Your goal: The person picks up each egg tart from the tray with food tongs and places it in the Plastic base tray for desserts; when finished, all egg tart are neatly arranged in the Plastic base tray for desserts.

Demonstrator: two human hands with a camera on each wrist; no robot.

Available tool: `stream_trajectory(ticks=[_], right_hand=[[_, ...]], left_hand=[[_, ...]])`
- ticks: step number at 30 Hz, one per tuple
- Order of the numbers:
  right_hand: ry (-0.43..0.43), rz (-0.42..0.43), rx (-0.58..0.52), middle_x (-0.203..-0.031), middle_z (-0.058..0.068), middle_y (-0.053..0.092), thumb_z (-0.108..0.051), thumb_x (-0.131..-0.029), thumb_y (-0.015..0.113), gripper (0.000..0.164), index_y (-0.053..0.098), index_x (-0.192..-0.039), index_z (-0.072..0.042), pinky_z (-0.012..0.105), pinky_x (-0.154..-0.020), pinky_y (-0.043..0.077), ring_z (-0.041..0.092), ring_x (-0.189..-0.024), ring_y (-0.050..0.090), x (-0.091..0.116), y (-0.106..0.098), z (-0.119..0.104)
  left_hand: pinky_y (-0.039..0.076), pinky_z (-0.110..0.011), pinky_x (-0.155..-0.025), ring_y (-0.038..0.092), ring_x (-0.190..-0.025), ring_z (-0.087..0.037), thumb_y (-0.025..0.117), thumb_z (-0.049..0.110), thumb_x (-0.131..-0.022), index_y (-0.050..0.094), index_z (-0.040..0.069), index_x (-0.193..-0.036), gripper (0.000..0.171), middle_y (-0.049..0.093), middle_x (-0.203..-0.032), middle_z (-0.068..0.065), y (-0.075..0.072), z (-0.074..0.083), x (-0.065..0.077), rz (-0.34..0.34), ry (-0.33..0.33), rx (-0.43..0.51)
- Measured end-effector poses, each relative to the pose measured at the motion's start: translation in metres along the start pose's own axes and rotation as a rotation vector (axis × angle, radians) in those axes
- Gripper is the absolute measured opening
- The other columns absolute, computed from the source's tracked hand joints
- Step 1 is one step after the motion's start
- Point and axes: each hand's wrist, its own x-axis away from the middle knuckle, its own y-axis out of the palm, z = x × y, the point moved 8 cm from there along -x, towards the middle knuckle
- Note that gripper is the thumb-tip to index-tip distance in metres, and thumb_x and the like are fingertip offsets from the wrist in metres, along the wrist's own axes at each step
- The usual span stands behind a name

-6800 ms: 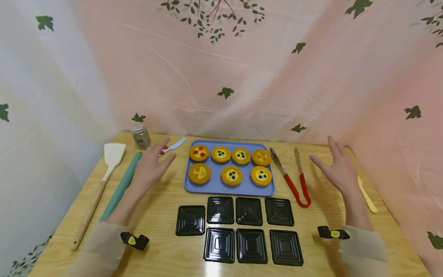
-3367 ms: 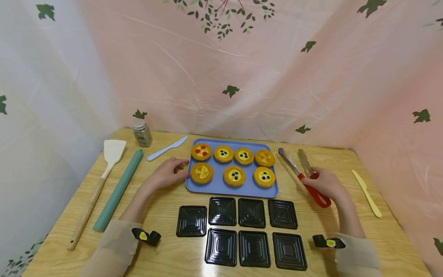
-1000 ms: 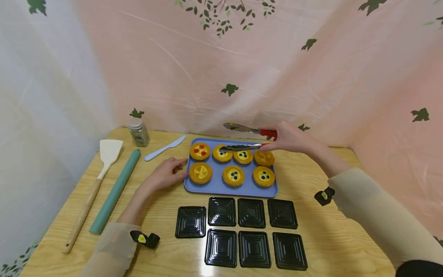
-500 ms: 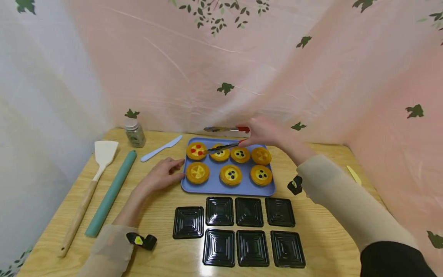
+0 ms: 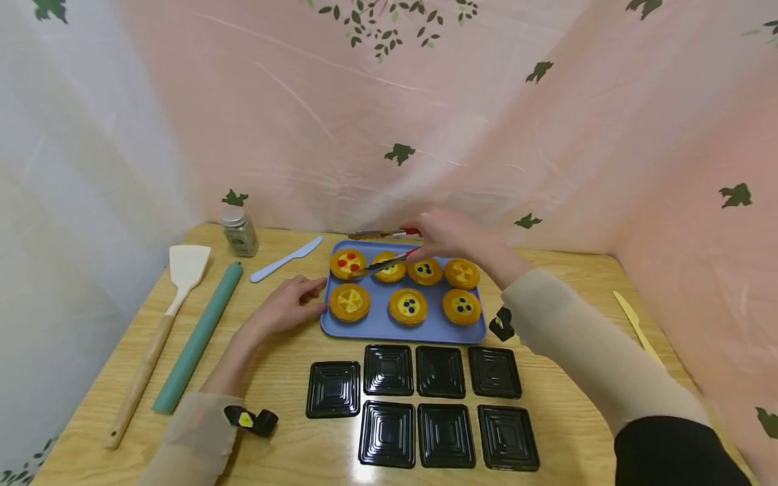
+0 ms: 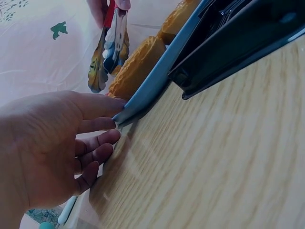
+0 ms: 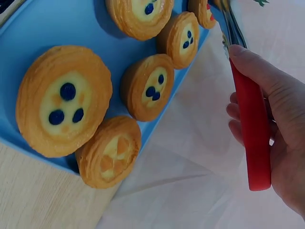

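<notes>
My right hand [image 5: 450, 233] grips metal tongs by their red handles [image 7: 252, 129]. The spread arms of the tongs [image 5: 386, 266] point left: one tip is by the front edge of a tart with red pieces [image 5: 347, 262], the other behind it near the tray's back rim. Whether the tips touch the tart is hard to tell. Several more tarts, with blueberries [image 5: 408, 306] or yellow wedges [image 5: 349, 302], sit in two rows on the blue tray [image 5: 378, 318]. At its left rim, my left hand [image 5: 292, 305] holds the edge between thumb and fingers.
Several black square plastic trays [image 5: 387, 435] lie in front of the blue tray. To the left are a white spatula [image 5: 189, 265], a teal rolling pin [image 5: 199, 337], a glass jar [image 5: 239, 233] and a blue knife [image 5: 286, 259]. A yellow knife [image 5: 635, 320] lies far right.
My right hand has picked up the tongs from the table and carried them left over the tray, lowering them around the red-topped tart. My left hand has come to the tray's left rim.
</notes>
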Motion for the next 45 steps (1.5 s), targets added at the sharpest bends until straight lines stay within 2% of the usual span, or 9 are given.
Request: stream_trajectory(ticks=[6,11,20,37,45], right_hand=[[-0.017,-0.011,0.016,-0.118,0.007,0.074,-0.045,-0.083,0.084,0.065,0.067,-0.135,-0.011,0.042,-0.084,0.053,0.023,-0.094,0.064,-0.005,0.006,-0.002],[-0.032,-0.002,0.011,-0.113,0.005,0.075,-0.045,-0.083,0.084,0.057,0.071,-0.127,-0.012,0.042,-0.083,0.052,0.022,-0.092,0.063,-0.008,0.008,-0.005],[-0.047,0.011,0.010,-0.125,0.004,0.074,-0.044,-0.083,0.085,0.055,0.072,-0.128,-0.015,0.044,-0.092,0.055,0.023,-0.105,0.067,-0.011,0.010,-0.011],[-0.032,0.009,0.035,-0.113,0.007,0.077,-0.046,-0.084,0.083,0.055,0.074,-0.126,-0.012,0.041,-0.081,0.053,0.023,-0.091,0.066,-0.015,0.020,-0.007],[-0.036,0.020,0.037,-0.111,0.007,0.077,-0.045,-0.085,0.083,0.054,0.073,-0.127,-0.013,0.039,-0.079,0.051,0.022,-0.087,0.064,-0.015,0.021,-0.009]], left_hand=[[0.046,-0.041,-0.091,0.057,-0.104,-0.026,0.068,0.032,-0.096,0.052,0.004,-0.150,0.063,0.063,-0.114,-0.015,0.000,0.000,-0.001,-0.007,-0.010,0.001],[0.046,-0.039,-0.089,0.056,-0.102,-0.026,0.067,0.032,-0.096,0.052,0.004,-0.150,0.063,0.063,-0.113,-0.014,0.000,0.000,-0.001,-0.007,-0.016,-0.002],[0.046,-0.040,-0.089,0.057,-0.100,-0.026,0.068,0.027,-0.095,0.055,0.001,-0.147,0.060,0.063,-0.109,-0.014,-0.002,0.002,0.000,0.008,0.002,-0.003],[0.048,-0.046,-0.093,0.058,-0.103,-0.027,0.068,0.029,-0.096,0.053,0.002,-0.149,0.061,0.064,-0.113,-0.015,0.000,0.001,-0.001,-0.002,-0.009,-0.009],[0.047,-0.044,-0.092,0.058,-0.102,-0.026,0.067,0.028,-0.096,0.053,0.002,-0.148,0.060,0.063,-0.112,-0.014,-0.001,0.002,0.000,0.003,-0.003,-0.005]])
